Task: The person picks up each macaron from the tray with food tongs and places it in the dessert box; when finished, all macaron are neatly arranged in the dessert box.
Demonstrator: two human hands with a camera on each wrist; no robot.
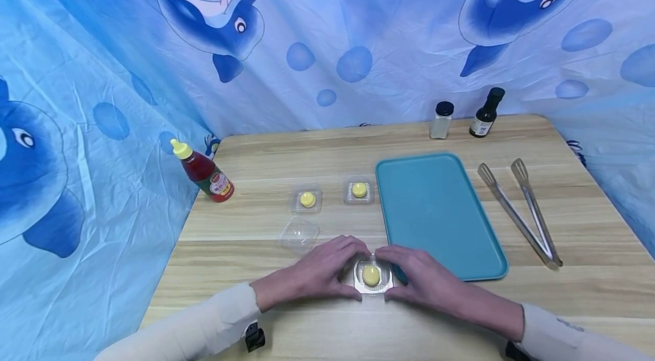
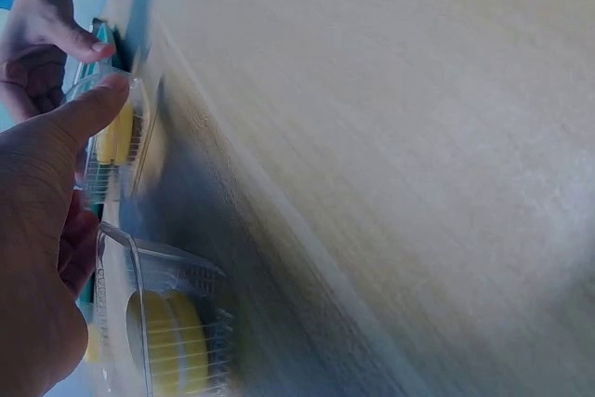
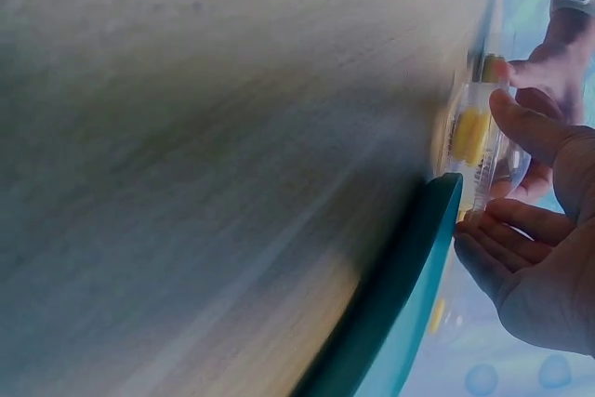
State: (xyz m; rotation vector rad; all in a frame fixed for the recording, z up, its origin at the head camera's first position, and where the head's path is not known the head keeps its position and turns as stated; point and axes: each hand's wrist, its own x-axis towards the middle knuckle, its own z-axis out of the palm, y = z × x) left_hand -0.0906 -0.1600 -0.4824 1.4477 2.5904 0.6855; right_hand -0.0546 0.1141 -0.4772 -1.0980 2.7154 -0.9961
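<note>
Both hands meet around a small clear plastic box [image 1: 374, 291] with a yellow macaron [image 1: 370, 276] inside, low in the middle of the head view. My left hand [image 1: 335, 270] grips its left side, thumb at the near edge and fingers at the far edge. Opposite, my right hand [image 1: 427, 278] holds the right side the same way, beside the tray's near corner. The left wrist view has the left thumb [image 2: 98, 109] on the box's upper rim. Thumb and fingertips of the right hand [image 3: 548, 258] bracket the macaron box [image 3: 479, 151] in the right wrist view.
Behind lie two more boxed macarons [image 1: 307, 199] [image 1: 359, 190] and a clear plastic cover [image 1: 299, 233]. A blue tray [image 1: 435, 207] stands right of them, then metal tongs [image 1: 532, 219]. A red sauce bottle [image 1: 208, 176], a black-capped shaker [image 1: 441, 121] and a dark bottle [image 1: 483, 116] stand farther back.
</note>
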